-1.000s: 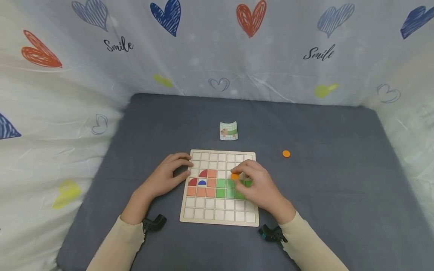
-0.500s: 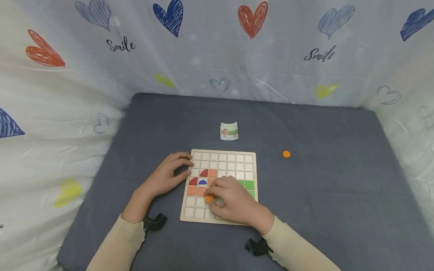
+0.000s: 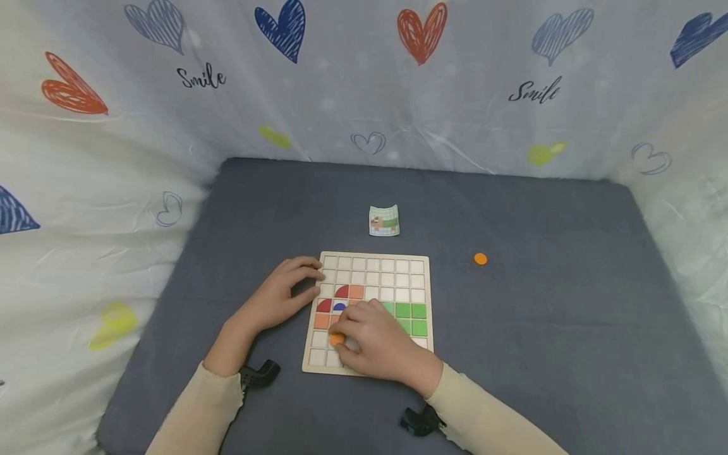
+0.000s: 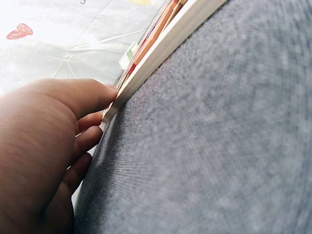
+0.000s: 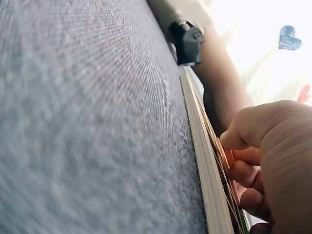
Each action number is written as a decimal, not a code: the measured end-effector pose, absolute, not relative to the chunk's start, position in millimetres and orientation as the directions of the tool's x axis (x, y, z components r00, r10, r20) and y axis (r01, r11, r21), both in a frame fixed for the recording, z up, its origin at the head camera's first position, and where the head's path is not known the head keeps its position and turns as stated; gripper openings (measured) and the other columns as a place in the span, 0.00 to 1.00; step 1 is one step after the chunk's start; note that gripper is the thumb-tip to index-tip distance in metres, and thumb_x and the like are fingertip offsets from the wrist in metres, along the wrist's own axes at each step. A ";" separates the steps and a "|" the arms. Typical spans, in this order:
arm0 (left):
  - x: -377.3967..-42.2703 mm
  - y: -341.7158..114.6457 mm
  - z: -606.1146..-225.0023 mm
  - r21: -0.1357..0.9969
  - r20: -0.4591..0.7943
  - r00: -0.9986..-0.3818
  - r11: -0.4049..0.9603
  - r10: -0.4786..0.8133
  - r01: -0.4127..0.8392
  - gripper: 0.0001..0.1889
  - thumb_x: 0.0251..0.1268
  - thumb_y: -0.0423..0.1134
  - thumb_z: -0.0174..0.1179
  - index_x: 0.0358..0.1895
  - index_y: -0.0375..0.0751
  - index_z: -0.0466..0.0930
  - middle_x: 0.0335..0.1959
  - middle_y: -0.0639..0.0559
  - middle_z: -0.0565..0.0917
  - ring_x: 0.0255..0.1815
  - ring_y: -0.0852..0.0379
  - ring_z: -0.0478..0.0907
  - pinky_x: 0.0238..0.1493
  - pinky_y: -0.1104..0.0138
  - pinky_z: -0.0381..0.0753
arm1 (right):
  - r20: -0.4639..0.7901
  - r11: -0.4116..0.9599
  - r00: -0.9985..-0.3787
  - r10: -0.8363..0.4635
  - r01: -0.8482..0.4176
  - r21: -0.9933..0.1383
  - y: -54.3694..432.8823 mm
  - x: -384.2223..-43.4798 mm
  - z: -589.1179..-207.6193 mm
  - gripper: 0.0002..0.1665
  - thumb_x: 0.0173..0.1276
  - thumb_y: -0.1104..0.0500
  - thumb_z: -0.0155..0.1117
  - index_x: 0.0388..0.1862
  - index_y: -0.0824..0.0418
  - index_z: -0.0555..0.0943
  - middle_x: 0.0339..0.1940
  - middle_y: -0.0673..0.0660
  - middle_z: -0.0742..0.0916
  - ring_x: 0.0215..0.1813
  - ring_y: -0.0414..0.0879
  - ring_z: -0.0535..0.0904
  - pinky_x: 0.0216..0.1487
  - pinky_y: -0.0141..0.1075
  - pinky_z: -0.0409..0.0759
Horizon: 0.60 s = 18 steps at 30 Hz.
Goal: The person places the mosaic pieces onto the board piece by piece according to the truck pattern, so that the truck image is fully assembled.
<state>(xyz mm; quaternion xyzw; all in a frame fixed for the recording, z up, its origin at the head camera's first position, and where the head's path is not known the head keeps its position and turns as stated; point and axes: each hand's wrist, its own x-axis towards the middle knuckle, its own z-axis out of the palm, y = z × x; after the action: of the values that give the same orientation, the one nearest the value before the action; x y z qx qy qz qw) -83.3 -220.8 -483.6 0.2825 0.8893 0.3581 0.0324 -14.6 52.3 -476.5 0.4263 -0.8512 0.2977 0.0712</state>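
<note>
A square wooden grid board (image 3: 373, 256) lies on the table with coloured tiles in several cells. My right hand (image 3: 375, 341) pinches an orange disc (image 3: 337, 339) between thumb and fingers, low over the board's lower left cells. In the right wrist view the thumb and fingers come close over the board's edge. My left hand (image 3: 279, 292) rests with fingertips at the board's left edge, thumb and fingers spread; the left wrist view has the thumb (image 4: 100, 97) touching that edge. Red quarter-round tiles (image 3: 324, 306), a blue-and-white tile (image 3: 339, 306) and green tiles (image 3: 419, 310) show; my right hand hides others.
A small picture card (image 3: 384, 220) with a printed grid pattern lies beyond the board. Another orange disc (image 3: 480, 259) lies on the grey tablecloth (image 3: 546, 303) to the right. A white curtain (image 3: 455, 82) with printed hearts hangs behind the table.
My right hand has carried the orange disc from the board's right half leftward and toward me, to the lower left cells. My left hand has stayed at the board's edge.
</note>
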 end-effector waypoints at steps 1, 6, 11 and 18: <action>-83.3 -220.5 -483.4 0.656 0.144 -0.839 0.584 0.525 0.478 0.14 0.79 0.40 0.70 0.62 0.48 0.88 0.72 0.49 0.79 0.75 0.43 0.72 0.75 0.41 0.73 | 0.379 0.456 -0.623 -0.684 -0.771 -0.444 52.3 -14.4 -476.6 0.08 0.69 0.57 0.77 0.46 0.51 0.92 0.41 0.43 0.86 0.45 0.42 0.80 0.44 0.37 0.74; -83.4 -220.1 -484.0 0.660 0.146 -0.837 0.578 0.527 0.479 0.14 0.79 0.40 0.70 0.62 0.48 0.88 0.72 0.48 0.79 0.75 0.43 0.72 0.75 0.41 0.73 | 0.388 0.447 -0.611 -0.690 -0.781 -0.437 52.5 -14.0 -477.5 0.07 0.70 0.56 0.77 0.46 0.52 0.92 0.40 0.44 0.85 0.42 0.41 0.78 0.42 0.36 0.72; -83.4 -220.2 -483.9 0.658 0.149 -0.838 0.579 0.526 0.480 0.14 0.80 0.40 0.70 0.62 0.48 0.88 0.72 0.48 0.79 0.75 0.43 0.73 0.75 0.41 0.72 | 0.377 0.451 -0.612 -0.695 -0.780 -0.434 52.2 -14.1 -478.1 0.07 0.72 0.55 0.77 0.47 0.52 0.93 0.41 0.44 0.85 0.44 0.41 0.78 0.43 0.36 0.72; -82.8 -220.3 -483.2 0.661 0.142 -0.842 0.583 0.521 0.473 0.13 0.80 0.40 0.70 0.62 0.49 0.88 0.72 0.48 0.79 0.75 0.42 0.72 0.74 0.40 0.72 | 0.386 0.442 -0.606 -0.696 -0.785 -0.434 52.4 -14.4 -478.3 0.08 0.72 0.55 0.77 0.47 0.52 0.93 0.43 0.44 0.86 0.45 0.42 0.79 0.44 0.37 0.75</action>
<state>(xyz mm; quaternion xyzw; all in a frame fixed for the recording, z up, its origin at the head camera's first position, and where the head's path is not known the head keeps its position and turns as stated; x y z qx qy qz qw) -82.8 -220.3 -483.2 0.2793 0.8891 0.3611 0.0334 -14.4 52.4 -478.3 0.4375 -0.8459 0.2956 0.0751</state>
